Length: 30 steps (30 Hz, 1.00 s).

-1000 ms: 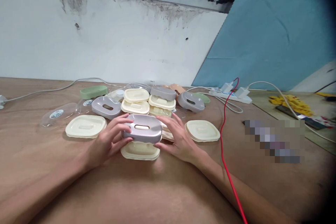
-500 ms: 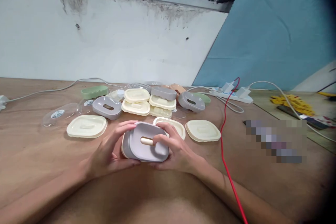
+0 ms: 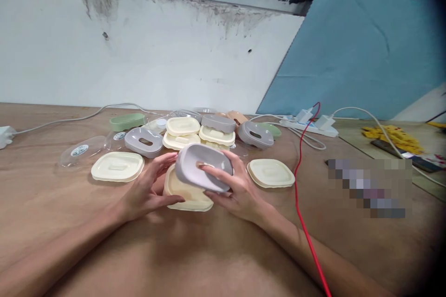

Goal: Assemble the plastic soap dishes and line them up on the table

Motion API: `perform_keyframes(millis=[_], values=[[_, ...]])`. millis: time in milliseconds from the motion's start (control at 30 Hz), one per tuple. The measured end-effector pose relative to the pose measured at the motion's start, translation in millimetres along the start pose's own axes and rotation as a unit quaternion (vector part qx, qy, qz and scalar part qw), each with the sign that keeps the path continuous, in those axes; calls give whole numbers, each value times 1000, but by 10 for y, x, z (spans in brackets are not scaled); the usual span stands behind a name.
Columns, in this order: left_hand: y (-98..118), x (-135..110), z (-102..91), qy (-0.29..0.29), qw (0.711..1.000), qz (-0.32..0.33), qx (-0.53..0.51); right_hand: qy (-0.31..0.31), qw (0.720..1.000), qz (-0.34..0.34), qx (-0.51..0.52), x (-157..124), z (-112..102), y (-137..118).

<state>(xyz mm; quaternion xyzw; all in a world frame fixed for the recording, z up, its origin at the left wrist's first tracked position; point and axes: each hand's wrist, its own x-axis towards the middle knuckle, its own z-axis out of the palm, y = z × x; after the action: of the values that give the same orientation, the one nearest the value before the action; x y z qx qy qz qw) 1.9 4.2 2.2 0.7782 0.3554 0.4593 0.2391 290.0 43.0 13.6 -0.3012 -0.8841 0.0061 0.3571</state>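
Note:
My right hand (image 3: 241, 189) grips a lilac-grey soap dish (image 3: 192, 157), one finger at its central slot. Tilted, the dish hangs above a cream oval tray (image 3: 190, 202), overlapping its upper right part in view. Fingers curled round the tray's left edge, my left hand (image 3: 145, 195) holds it with the thumb at the front. Just beyond my hands lie stacked cream trays (image 3: 183, 126). Another cream tray (image 3: 117, 166) lies left of my hands, and cream trays (image 3: 272, 171) lie to the right.
More grey soap dishes (image 3: 256, 134) and a green one (image 3: 127, 121) lie at the back. Clear plastic shells (image 3: 92, 148) are at the left. A red cable (image 3: 300, 213) crosses the table on my right, near a white power strip (image 3: 324, 129). Yellow gloves (image 3: 393, 138) lie farther right.
The grey soap dish has been lifted up and to the right, off the cream tray it was stacked with. The tray now shows beneath it, in my left hand.

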Motion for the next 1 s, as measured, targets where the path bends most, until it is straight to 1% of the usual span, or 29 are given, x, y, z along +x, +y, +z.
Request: perform_keyframes(millis=[67, 167, 233, 300, 367, 400, 467, 533, 567, 600, 667, 733, 800, 867, 900, 933, 1000], values=[[-6, -2, -44, -17, 999, 1, 33, 35, 998, 40, 16, -4, -9, 71], [4, -4, -91, -72, 993, 31, 90, 83, 993, 83, 20, -4, -18, 198], [13, -5, -95, -96, 990, 44, 97, 98, 990, 103, 19, -6, -14, 267], [29, -5, -85, -97, 991, 44, 87, 102, 988, 112, 19, -9, -7, 303], [54, 3, -81, -78, 994, 37, 70, 105, 988, 109, 21, -8, -7, 305], [67, 11, -86, -57, 996, 32, 65, 108, 988, 106, 23, -7, -11, 297], [84, 36, -112, 11, 997, 10, 82, 115, 988, 100, 26, 0, -22, 274], [66, 64, -149, 87, 985, -33, 148, 115, 988, 101, 25, 8, -32, 256], [41, 74, -167, 112, 973, -59, 191, 113, 988, 103, 22, 12, -36, 252], [7, 79, -181, 120, 962, -81, 231, 108, 988, 105, 21, 16, -38, 250], [-71, 72, -196, 96, 949, -108, 281, 94, 990, 102, 26, 22, -44, 250], [-127, 50, -187, 64, 948, -124, 287, 76, 994, 75, 37, 23, -53, 237], [-129, 26, -167, 64, 951, -132, 273, 47, 997, 31, 52, 19, -62, 193], [-77, 11, -150, 85, 959, -113, 244, 13, 998, -7, 65, 9, -55, 112], [-38, 5, -146, 87, 967, -88, 224, -4, 997, -20, 74, 3, -43, 61], [2, -1, -143, 75, 975, -57, 200, -20, 996, -28, 84, -4, -25, 6], [70, -15, -137, 18, 988, 4, 153, -49, 993, -30, 105, -17, 22, -97]])
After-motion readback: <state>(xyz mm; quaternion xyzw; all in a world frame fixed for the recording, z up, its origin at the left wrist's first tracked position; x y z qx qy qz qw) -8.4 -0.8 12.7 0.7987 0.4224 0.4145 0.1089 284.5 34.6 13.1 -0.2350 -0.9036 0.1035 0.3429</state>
